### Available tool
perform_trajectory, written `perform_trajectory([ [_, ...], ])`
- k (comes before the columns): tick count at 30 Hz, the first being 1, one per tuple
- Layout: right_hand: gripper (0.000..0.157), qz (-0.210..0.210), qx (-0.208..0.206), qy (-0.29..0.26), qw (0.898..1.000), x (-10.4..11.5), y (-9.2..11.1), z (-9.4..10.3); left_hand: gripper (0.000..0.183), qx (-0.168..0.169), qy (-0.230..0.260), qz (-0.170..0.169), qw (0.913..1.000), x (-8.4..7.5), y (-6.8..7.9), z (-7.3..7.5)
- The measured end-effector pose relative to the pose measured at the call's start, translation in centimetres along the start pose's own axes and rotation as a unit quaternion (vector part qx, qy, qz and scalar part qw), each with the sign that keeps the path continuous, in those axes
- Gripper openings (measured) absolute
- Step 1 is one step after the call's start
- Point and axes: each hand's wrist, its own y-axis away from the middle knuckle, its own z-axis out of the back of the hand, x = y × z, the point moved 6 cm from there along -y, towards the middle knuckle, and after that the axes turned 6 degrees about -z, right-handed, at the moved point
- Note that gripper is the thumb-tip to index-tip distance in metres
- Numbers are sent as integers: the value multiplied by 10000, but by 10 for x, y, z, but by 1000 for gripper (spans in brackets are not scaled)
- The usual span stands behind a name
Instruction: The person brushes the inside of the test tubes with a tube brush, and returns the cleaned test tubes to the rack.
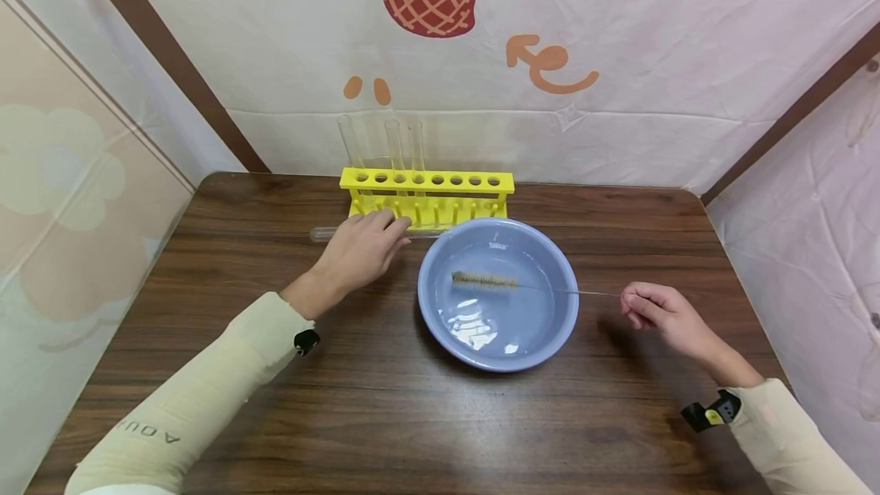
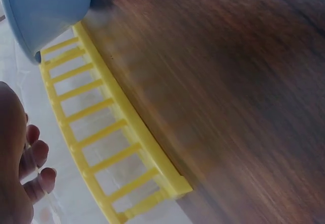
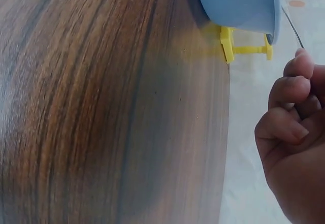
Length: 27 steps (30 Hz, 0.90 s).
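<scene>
Though smaller than the brown wood-grain table (image 1: 385, 434) underneath, broad and round: a light blue basin (image 1: 495, 354), smooth-walled and thick-rimmed, with shiny water (image 1: 516, 312) inside. Behind the basin and reaching out to its left, a bright yellow rack (image 1: 456, 188), eight holes in a row along the upper bar, short upright pegs along the base. To the left of the basin, just in front of the rack, the left hand (image 1: 364, 247), fingers bent around a clear test tube (image 1: 323, 234). To the right of the basin, the right hand (image 1: 663, 315), fingers curled, pinching the wire end of a brush (image 1: 484, 279). Over the basin's water, the bristle head of that brush: beige, fuzzy, cylindrical, darker at the tip, on a thin straight wire crossing the right side of the rim; impossible to tell whether dipping in or just above. Left of the basin, the gripped tube: transparent, slim, roughly level, right end close to the basin's rim. Behind and left of the basin, three standing tubes (image 1: 395, 143), colourless, upright in the rack except for a tilted leftmost one. High behind the basin, on a white backdrop (image 1: 289, 37) with red and orange motifs, thick black strokes, cut off and unreadable. Left of the basin and nearer the camera, on the left sleeve (image 1: 179, 403), small dark letters, seemingly A, Q and U among them, full word unclear.
</scene>
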Motion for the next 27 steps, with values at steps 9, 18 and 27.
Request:
perform_trajectory([
  [9, 26, 72, 35, -399, 9992, 2, 2, 1, 21, 156, 179, -92, 9997, -4, 6, -1],
  [18, 27, 121, 73, -1183, 9929, 8, 0, 5, 20, 309, 224, -150, 9992, -8, 8, 0],
  [27, 25, 57, -319, -1452, 9889, 11, -4, 12, 22, 311, 305, -275, 9987, -11, 7, 3],
])
